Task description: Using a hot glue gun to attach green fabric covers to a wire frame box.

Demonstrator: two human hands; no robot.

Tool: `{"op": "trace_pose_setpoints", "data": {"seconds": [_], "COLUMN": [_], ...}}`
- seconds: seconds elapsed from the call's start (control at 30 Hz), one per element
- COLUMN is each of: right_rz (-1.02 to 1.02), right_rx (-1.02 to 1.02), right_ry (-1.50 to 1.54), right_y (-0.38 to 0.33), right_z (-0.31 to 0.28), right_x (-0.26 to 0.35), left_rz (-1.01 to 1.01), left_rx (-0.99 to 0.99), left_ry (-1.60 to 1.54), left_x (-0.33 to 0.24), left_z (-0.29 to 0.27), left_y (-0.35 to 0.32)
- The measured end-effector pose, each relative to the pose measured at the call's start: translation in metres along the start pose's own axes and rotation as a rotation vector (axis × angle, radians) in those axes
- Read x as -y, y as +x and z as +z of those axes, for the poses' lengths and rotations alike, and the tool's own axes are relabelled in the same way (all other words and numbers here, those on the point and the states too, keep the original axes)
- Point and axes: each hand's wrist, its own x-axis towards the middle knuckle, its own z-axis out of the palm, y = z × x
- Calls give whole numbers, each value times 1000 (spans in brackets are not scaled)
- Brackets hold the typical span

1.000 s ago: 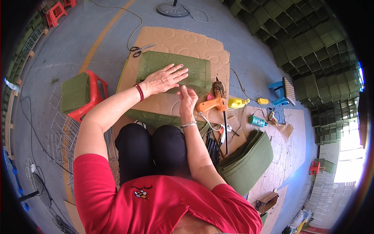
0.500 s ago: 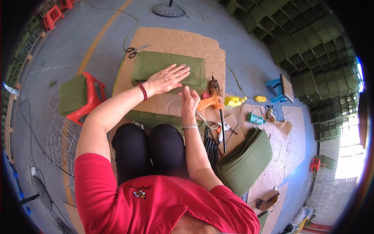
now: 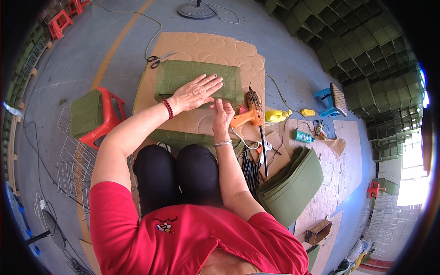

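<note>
A green felt-covered box (image 3: 183, 75) lies on a sheet of brown cardboard (image 3: 206, 46) on the floor in front of my knees. My left hand (image 3: 195, 93) rests flat on the box's near side, fingers spread, a red bead bracelet on the wrist. My right hand (image 3: 222, 114) is at the box's lower right edge, fingers bent and pressing the felt there; it holds no tool. An orange glue gun (image 3: 245, 117) lies just right of that hand on the cardboard.
Scissors (image 3: 158, 58) lie at the cardboard's far left. A red stool (image 3: 107, 119) carrying a green block (image 3: 85, 112) stands on my left beside wire frames. Right of me are a stack of green felt sheets (image 3: 293, 183), a yellow bottle (image 3: 277, 115), a teal can (image 3: 302, 136), a blue stool (image 3: 327, 98).
Both hands stay on the green box. My right hand's fingers have shifted slightly along the lower right edge. The view has tilted a little.
</note>
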Motion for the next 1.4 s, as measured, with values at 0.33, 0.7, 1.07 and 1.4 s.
{"op": "trace_pose_setpoints", "data": {"seconds": [0.33,0.7,1.07,1.4], "right_rz": [25,-11,-2,-43], "right_rx": [32,23,39,-50], "right_ry": [-60,-35,-75,-73], "right_y": [-1,-2,2,1], "right_z": [0,8,-18,-12], "right_x": [-1,2,14,9], "left_rz": [-6,32,32,4], "left_rx": [8,17,35,19], "left_ry": [22,-157,-76,-100], "left_x": [-2,-2,-8,-13], "left_z": [-1,2,5,3], "left_y": [0,13,21,20]}}
